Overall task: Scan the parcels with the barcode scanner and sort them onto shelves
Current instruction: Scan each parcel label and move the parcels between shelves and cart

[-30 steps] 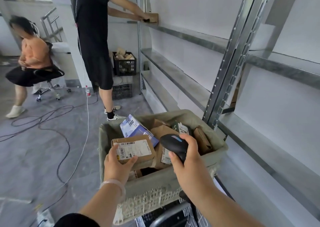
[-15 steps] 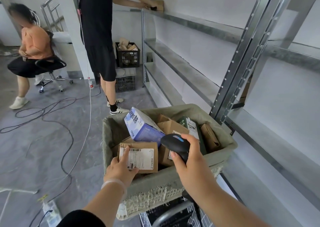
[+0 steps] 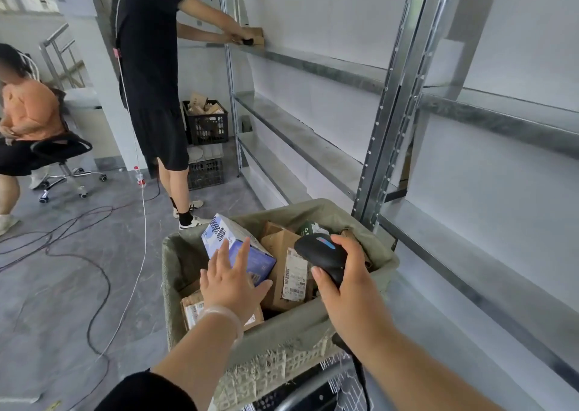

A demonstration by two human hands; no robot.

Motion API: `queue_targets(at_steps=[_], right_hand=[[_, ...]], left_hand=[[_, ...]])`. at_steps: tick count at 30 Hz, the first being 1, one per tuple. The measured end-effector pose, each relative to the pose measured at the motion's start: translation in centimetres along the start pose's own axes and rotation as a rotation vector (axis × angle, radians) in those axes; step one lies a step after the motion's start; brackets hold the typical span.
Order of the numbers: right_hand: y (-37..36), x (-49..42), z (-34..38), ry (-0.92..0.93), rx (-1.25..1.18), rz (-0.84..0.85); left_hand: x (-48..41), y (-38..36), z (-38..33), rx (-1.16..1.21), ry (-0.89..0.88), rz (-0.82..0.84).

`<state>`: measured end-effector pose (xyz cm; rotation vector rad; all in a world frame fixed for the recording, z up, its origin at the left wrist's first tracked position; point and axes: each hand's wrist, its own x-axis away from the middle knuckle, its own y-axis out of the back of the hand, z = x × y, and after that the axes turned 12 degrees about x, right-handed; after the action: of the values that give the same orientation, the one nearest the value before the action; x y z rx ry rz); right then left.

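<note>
scanner: glossy plastic | parcels: matt cardboard (paper labels) | shelves: smooth metal

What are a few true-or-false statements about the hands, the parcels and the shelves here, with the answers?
1. The right hand grips the black scanner. True.
2. The left hand lifts a brown parcel. False: it holds nothing, and its straight, spread fingers reach over the blue box.
3. The parcels lie in a cloth-lined bin. True.
4. The shelves are packed with parcels. False: the only one seen on them is a brown box at the far end, under the hands of a person in black.
</note>
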<state>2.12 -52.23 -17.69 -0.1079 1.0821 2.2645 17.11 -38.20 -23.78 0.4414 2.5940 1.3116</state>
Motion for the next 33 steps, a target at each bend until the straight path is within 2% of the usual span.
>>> queue_targets(at_steps=[8, 17, 33], right_hand=[[10.0, 2.3, -1.2, -0.086, 0.098, -0.268], [24.2, 11.3, -3.5, -0.221, 0.223, -0.634], [45.9, 33.1, -4.1, -0.279, 0.430, -0.977]], left_hand=[[2.0, 0.5, -15.9, 0.072, -0.477, 0.022], [12.0, -2.0, -32.6, 0.215, -0.891, 0.170], [39.0, -3.3, -50.8, 0.548, -1.292, 0.345]])
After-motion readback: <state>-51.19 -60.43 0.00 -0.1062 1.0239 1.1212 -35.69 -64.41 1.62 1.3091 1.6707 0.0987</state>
